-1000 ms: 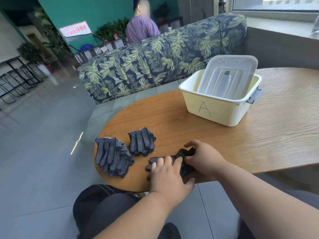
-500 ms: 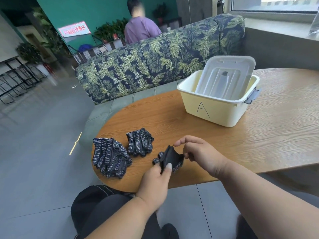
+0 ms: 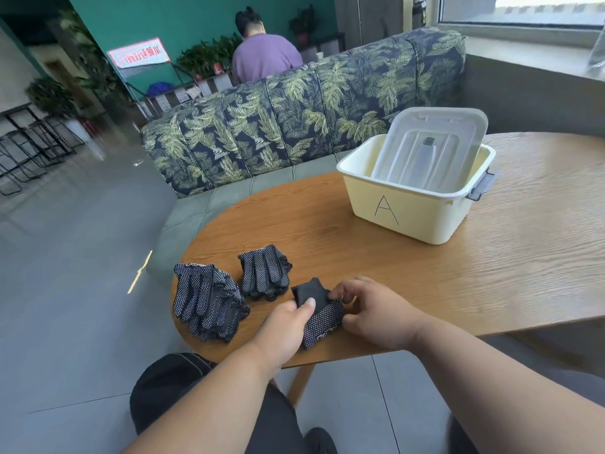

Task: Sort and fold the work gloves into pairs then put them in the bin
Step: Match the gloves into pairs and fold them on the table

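A folded pair of dark dotted work gloves [image 3: 322, 319] lies at the table's near edge. My left hand [image 3: 283, 326] grips its left side with the thumb on top. My right hand [image 3: 370, 309] pinches the fold's upper right edge. A loose pile of dotted gloves [image 3: 206, 299] lies at the far left of the table, and another small stack of gloves [image 3: 265, 273] sits just beyond the folded pair. The pale yellow bin [image 3: 406, 214], marked A, stands at the back with its white lid [image 3: 429, 145] propped inside.
The oval wooden table [image 3: 491, 273] stretches right. A leaf-patterned sofa [image 3: 294, 116] stands behind it, and a person in purple sits beyond. My knees are under the table's near edge over grey floor tiles.
My hands pressed the gloves flat, then lifted and folded them over. The pair is now a compact bundle held by both hands, and my right hand has come back onto it.
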A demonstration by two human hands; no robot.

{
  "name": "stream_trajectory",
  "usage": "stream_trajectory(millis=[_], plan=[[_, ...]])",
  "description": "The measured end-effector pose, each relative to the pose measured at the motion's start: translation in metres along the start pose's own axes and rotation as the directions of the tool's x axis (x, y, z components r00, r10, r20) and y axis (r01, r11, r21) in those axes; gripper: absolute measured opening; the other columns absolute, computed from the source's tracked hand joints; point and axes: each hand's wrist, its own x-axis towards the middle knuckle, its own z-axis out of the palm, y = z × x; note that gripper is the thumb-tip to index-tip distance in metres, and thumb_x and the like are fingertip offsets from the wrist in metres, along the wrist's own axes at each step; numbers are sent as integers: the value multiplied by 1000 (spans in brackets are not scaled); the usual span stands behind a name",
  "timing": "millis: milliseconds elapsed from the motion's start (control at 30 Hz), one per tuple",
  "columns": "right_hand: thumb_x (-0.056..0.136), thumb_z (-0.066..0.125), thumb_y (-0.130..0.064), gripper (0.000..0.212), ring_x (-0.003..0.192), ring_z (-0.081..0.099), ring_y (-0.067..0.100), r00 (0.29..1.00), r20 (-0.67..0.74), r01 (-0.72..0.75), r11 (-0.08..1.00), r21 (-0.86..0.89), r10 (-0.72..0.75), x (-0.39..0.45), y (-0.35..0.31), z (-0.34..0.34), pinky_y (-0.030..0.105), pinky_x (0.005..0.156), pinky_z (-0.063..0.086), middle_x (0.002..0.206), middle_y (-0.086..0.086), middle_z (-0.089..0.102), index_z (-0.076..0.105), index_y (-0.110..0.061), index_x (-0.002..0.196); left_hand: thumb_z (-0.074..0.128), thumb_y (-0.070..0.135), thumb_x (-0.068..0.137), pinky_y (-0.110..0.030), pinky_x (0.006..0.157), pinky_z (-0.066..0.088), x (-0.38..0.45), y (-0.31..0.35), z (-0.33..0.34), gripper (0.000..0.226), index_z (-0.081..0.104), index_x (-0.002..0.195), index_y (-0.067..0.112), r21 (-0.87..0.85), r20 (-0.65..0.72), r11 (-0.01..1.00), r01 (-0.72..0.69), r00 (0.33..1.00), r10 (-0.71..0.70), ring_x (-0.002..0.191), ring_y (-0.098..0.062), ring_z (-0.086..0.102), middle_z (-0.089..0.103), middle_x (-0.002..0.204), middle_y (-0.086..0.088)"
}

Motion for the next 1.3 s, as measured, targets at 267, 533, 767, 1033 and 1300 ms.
stream_trajectory(millis=[267, 533, 767, 1033, 1300], plan=[[74, 72, -33, 52, 97, 59, 11, 999, 38, -1, 998, -57, 3, 1, 4, 6, 30, 94, 50, 105, -11, 54, 64, -43, 124, 67, 32, 98, -32, 86, 59, 8, -6, 4, 21, 67, 115, 20, -75, -70, 996, -44, 997, 39, 99, -17, 73, 78, 106, 0], [78, 75, -37, 53, 100, 57, 15, 999, 16, 34, 982, -188, -32, 3, 5, 10, 30, 93, 49, 103, -11, 51, 63, -44, 129, 83, 36, 79, -33, 100, 49, 5, -16, -2, 65, 50, 135, 35, 438, -333, 884, -164, 884, 329, 107, -11, 60, 57, 120, 10], [78, 70, -38, 57, 101, 57, 22, 997, -7, 74, 956, -283, -79, 5, 7, 16, 31, 90, 47, 101, -8, 45, 61, -44, 134, 59, 70, 81, -31, 110, 34, -14, -15, -5, 57, 64, 128, 38, 815, 10, 505, -284, 879, 478, 127, -9, 42, 53, 131, 22], [83, 65, -46, 47, 103, 53, 21, 990, -82, 82, 944, -320, -114, 4, 7, 22, 34, 93, 47, 108, -7, 47, 63, -48, 130, 53, 44, 99, -33, 103, 39, -7, -11, -10, 35, 66, 130, 33, 826, 51, 467, -316, 867, 496, 122, -14, 52, 69, 123, 13], [82, 55, -61, 31, 91, 55, 14, 961, -226, 123, 980, -159, -157, 4, -2, 8, 39, 86, 46, 91, -14, 61, 63, -31, 85, 45, 45, 103, -27, 109, 40, -21, 8, -28, 41, 53, 143, 38, 572, 49, 745, -342, 921, 386, 129, -7, 53, 61, 138, 13]])
